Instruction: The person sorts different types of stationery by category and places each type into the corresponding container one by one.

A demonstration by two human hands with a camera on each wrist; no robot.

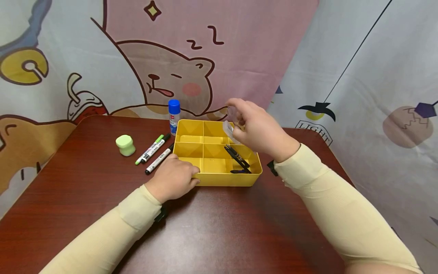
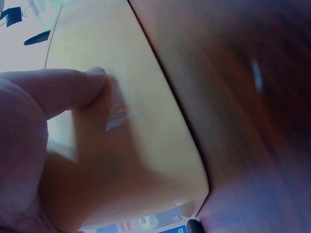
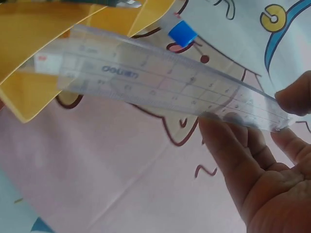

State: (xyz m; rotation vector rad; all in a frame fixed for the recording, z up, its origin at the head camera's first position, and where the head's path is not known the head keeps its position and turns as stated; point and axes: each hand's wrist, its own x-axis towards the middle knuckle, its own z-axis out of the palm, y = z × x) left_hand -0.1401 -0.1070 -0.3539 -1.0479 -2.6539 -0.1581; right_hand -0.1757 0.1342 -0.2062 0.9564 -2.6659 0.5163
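Cartoon cloth (image 1: 178, 83) is hanging behind a dark red table (image 1: 219, 236), at which a person in cream sleeves is working. Over the back right part of a yellow box (image 1: 226, 180), the right hand (image 1: 258, 127) is pinching one end of a clear ruler (image 3: 160, 77) between thumb and fingers. From that grip the ruler is extending lengthwise toward the box, its free end overlapping the yellow walls in the right wrist view. Whether that end is touching the bottom, the pictures are not showing; in the head view the hand is hiding much of it. Any further shift of the ruler is probably turning on this slant, the back right compartment lying below and to the left of the grip. Of the two hands, the right is being the nearer one to that compartment; the left hand (image 1: 176, 177) is gripping the box's front left corner, diagonally opposite, its thumb resting on the front wall. Black pens (image 1: 238, 156) are leaning in the front right compartment. Farther left, glue (image 1: 174, 118) is standing beside the box, with markers (image 1: 153, 150) and a green block (image 1: 126, 146) lying beyond.
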